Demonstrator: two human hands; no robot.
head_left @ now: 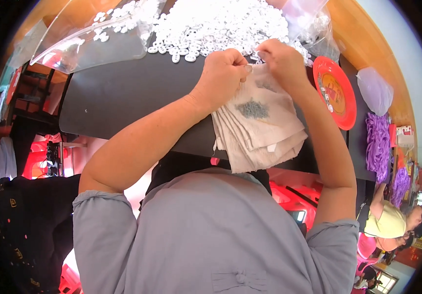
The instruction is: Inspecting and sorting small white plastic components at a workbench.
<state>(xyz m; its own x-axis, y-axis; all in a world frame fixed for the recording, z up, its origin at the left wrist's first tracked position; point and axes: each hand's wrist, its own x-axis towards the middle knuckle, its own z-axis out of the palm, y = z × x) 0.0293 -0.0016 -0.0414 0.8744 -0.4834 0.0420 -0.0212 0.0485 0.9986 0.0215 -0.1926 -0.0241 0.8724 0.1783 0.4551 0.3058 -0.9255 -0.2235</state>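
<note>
A stack of beige cloth pieces hangs over the near edge of the black table, with a grey printed patch on its top layer. My left hand is closed in a pinch on the cloth's upper left edge. My right hand is closed too, thumb and fingers pressed together by the upper edge of the cloth. What its fingertips hold is too small to make out. Just beyond both hands lies a large heap of small white oval pieces, each with holes.
At the right stands a red round plate with a few small white pieces on it. A clear plastic sheet or bag lies at the far left. Purple strands hang at the right. Other people sit farther off.
</note>
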